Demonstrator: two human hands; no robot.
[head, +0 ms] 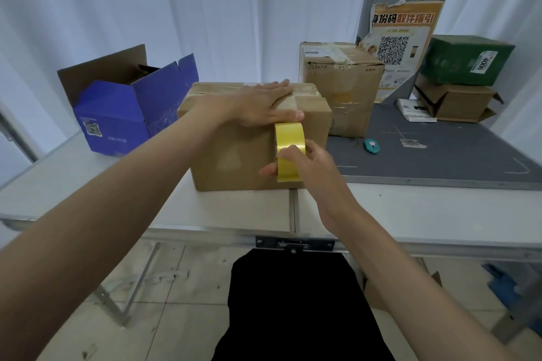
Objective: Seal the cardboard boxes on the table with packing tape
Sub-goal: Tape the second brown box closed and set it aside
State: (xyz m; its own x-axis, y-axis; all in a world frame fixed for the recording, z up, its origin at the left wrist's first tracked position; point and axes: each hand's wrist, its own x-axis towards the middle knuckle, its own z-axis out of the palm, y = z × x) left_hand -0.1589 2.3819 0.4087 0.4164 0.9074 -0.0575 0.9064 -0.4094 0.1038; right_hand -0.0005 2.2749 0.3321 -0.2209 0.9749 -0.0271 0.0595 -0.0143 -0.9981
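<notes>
A brown cardboard box (234,155) stands in the middle of the white table (117,193), its top flaps closed with clear tape showing along the seam. My left hand (264,102) lies flat on the box's top, its thumb pressing down at the front top edge. My right hand (305,164) grips a yellow roll of packing tape (289,141) held upright against the box's front face, just below my left thumb. Whether tape is stuck to the front face I cannot tell.
An open blue box (117,114) sits at the left. A taller taped brown box (343,82) stands behind on a grey cutting mat (440,155), with a teal cutter (372,146) beside it. A green box (466,58) is stacked on an open brown one (457,102) at the far right.
</notes>
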